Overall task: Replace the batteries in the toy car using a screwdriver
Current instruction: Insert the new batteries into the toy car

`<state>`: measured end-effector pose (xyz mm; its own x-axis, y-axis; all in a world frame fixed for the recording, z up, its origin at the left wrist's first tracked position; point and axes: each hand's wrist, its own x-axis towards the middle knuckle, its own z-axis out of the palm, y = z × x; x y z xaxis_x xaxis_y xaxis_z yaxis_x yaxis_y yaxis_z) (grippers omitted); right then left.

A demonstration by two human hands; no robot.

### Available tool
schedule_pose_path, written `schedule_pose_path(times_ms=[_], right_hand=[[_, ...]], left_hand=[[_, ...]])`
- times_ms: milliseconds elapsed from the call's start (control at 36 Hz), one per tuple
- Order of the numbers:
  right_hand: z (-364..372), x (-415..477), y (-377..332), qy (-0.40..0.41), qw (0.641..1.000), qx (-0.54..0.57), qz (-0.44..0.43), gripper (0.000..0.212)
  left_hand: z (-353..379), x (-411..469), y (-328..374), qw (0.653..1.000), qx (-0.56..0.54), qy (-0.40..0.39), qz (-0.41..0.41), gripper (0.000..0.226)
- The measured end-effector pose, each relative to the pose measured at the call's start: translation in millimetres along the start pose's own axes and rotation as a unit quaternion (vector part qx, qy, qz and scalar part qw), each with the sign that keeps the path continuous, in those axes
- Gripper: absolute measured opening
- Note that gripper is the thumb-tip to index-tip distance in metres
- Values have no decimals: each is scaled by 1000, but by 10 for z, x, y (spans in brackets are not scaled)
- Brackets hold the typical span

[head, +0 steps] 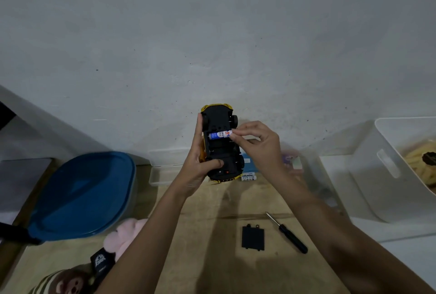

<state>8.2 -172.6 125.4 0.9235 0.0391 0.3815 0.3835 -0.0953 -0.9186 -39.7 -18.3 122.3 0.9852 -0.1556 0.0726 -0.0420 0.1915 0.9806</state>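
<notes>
The toy car (220,150) sits at the centre of the frame, turned underside up so its open battery bay faces the person. The left hand (198,164) wraps its fingers round the car's left side, thumb pressed on the rear underside, which steadies it in the air above the desk (212,223). The right hand (259,145) pinches the right end of a blue-and-white battery (218,135) in its fingers (236,137); the battery lies across the upper slot, probably being seated. Lower right of centre, the black battery cover (253,238) and the screwdriver (290,234) lie side by side on the desk, apart from each other, likely parked for refitting. Two more batteries (249,177) lie just below the car
</notes>
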Motion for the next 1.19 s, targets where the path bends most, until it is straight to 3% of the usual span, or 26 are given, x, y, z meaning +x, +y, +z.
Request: schedule_pose_path(times_ms=[361, 500, 639, 806, 972, 1028, 1111, 1194], right_hand=[[129, -62, 119, 14, 985, -127, -119, 15], [90, -78, 235, 21, 977, -158, -143, 16], [68, -103, 379, -56, 958, -222, -173, 19], [87, -31, 506, -153, 950, -228, -148, 26], [-13, -138, 796, -98, 973, -208, -30, 20], [-80, -203, 1039, -154, 948, -277, 21, 20], [-145, -314, 1309, -277, 871, -393, 101, 24], [-141, -398, 1405, -333, 807, -473, 115, 40]], left_hand=[[-67, 38, -34, 999, 19, -25, -33, 106], [-139, 57, -47, 993, 81, -65, -56, 104], [-207, 74, -96, 989, 102, -73, -82, 103], [-313, 59, -292, 992, 72, -4, -102, 101], [-455, -3, -502, 987, 79, 29, -135, 104], [-498, -38, -578, 985, 79, 36, -149, 104], [-554, -77, -673, 983, 71, 44, -162, 104], [-604, -100, -747, 982, 58, 62, -166, 104]])
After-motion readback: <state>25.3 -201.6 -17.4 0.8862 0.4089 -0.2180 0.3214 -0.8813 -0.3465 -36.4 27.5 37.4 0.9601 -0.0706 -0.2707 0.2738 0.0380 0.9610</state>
